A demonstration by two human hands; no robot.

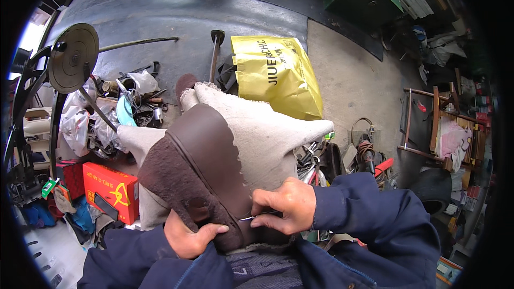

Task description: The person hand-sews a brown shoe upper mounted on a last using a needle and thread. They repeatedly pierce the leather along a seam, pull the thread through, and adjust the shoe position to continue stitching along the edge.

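A dark brown leather piece [211,134] with a fuzzy brown lining and a seam or strip along it lies across my lap; it looks like an opened boot shaft, though I cannot be sure. My left hand [188,236] grips its near edge, thumb on top of the fuzzy side and the other fingers hidden beneath. With thumb and forefinger, my right hand [285,207] pinches a thin, shiny metal tool [246,219]. Its tip touches or nearly touches the leather beside the seam; whether it is a needle or a blade I cannot tell. A pale cloth [257,128] spreads underneath.
Beyond the cloth stands a yellow bag [278,75]. On the left are a red box [111,192], a black metal machine with a round wheel [73,58] and a heap of parts. Tools [367,150] and a wooden folding chair [435,123] are at the right.
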